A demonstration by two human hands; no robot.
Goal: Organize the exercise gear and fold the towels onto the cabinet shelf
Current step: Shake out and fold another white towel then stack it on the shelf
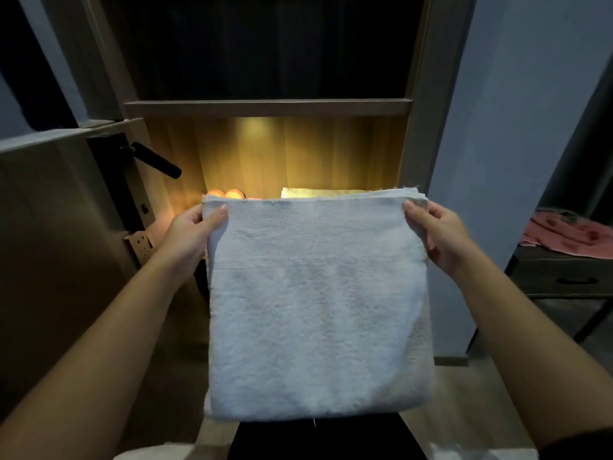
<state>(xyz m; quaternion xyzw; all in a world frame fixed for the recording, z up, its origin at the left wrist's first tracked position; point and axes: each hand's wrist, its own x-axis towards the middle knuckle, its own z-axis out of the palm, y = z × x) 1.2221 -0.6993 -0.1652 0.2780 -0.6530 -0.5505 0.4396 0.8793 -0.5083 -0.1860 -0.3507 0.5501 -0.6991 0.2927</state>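
A white towel (315, 310), folded over into a hanging rectangle, fills the middle of the head view. My left hand (192, 232) pinches its top left corner and my right hand (438, 234) pinches its top right corner, holding it up in front of the lit cabinet shelf (265, 107). Behind the towel's top edge a folded pale towel (318, 192) lies on the shelf, with two orange rounded items (225, 193) to its left. The towel hides the rest of the shelf's contents.
A door with a black lever handle (156, 159) stands at the left, beside a wall socket (142, 243). At the right, a dark drawer unit (564, 277) carries a pink cloth (570, 235). The upper cabinet compartment is dark.
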